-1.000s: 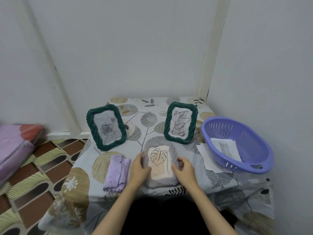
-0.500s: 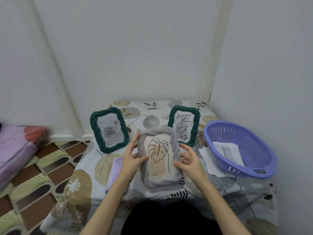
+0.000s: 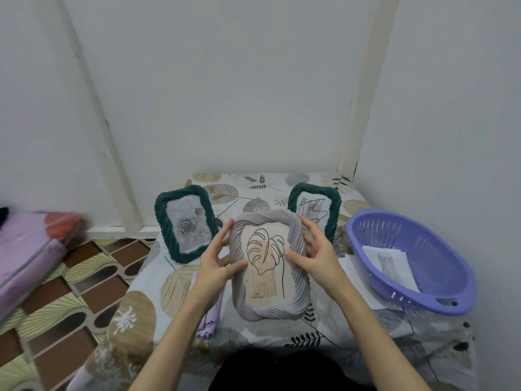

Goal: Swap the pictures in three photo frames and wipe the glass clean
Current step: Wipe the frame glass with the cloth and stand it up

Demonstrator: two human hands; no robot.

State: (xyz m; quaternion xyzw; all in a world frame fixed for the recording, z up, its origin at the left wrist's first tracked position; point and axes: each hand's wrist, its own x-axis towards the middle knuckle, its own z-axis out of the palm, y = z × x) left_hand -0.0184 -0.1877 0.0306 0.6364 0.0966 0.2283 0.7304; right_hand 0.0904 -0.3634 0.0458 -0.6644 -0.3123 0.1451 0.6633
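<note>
Grey frame (image 3: 269,266) raised, between left hand (image 3: 214,266), right hand (image 3: 315,255).

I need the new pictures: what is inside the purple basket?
White paper sheets lie inside the purple basket, the top one showing a faint grey print. How many sheets there are, and what lies beneath them, is hidden.

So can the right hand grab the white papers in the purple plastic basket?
Probably yes, but the right hand must first let go of the grey frame; the purple plastic basket sits open beside it, white papers uncovered.
</note>
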